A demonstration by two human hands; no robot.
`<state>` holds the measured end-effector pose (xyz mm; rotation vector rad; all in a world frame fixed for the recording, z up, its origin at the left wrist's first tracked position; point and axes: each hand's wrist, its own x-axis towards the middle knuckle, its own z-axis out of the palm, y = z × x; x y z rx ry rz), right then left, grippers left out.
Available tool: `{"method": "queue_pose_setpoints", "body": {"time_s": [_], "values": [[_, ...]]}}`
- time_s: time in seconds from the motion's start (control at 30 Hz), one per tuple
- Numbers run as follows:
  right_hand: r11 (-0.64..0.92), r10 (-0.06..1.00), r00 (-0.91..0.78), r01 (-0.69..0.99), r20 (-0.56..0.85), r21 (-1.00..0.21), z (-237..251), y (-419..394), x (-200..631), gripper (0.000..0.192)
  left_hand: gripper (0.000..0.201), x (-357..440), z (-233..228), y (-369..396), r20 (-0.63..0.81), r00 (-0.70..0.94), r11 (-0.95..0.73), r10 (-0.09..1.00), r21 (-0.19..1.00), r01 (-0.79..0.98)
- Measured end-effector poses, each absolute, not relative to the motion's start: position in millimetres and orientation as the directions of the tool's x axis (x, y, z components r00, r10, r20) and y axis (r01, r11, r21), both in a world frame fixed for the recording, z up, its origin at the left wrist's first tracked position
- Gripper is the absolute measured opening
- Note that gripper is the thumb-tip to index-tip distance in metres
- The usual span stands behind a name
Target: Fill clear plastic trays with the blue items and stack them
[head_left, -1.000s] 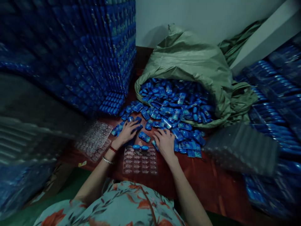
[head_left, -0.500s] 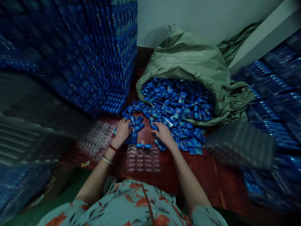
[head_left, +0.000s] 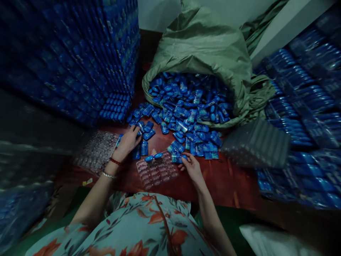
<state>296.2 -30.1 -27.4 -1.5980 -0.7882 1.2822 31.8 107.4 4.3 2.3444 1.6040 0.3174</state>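
1. Nearest me, a clear plastic blister tray (head_left: 157, 173) lies flat on the red-brown table (head_left: 226, 181); its moulded pockets are mostly bare, and two blue oval packs (head_left: 153, 156) sit in its far row.
2. My right hand (head_left: 192, 168) pinches one blue pack (head_left: 176, 159) at the tray's right far corner.
3. My left hand (head_left: 127, 142) rests curled on loose blue packs (head_left: 145, 144) just beyond the tray; I cannot tell whether it grips one.
4. A stack of clear trays (head_left: 97, 151) lies to the left.
5. Farther off, a green woven sack (head_left: 202, 53) lies open on its side, spilling glossy blue packs (head_left: 186, 106) onto the table. Their print is too small to read.
6. Filled blue trays (head_left: 80, 53) stand stacked on the left.
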Motion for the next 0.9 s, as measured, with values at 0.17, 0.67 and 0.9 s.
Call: {"method": "queue_pose_setpoints", "body": {"time_s": [0.17, 0.67, 0.9], "values": [[-0.48, 0.85, 0.212, -0.067, -0.482, -0.875, -32.1, -56.6, 290.8, 0.049, 0.021, 27.0, 17.2, 64.6, 0.299, 0.047, -0.257, 0.953, 0.717, 0.648], [-0.196, 0.98, 0.144, 0.582, -0.137, -0.789, 9.9, -40.5, 286.8, 0.035, 0.031, 19.5, -9.5, -16.9, -0.035, -0.202, 0.105, 0.979, 0.934, 0.343], [-0.329, 0.942, 0.178, 0.335, -0.283, -0.883, 2.9, -47.9, 291.2, 0.039, 0.031, 15.0, -7.1, -25.9, 0.004, -0.048, 0.018, 0.999, 0.896, 0.444]]}}
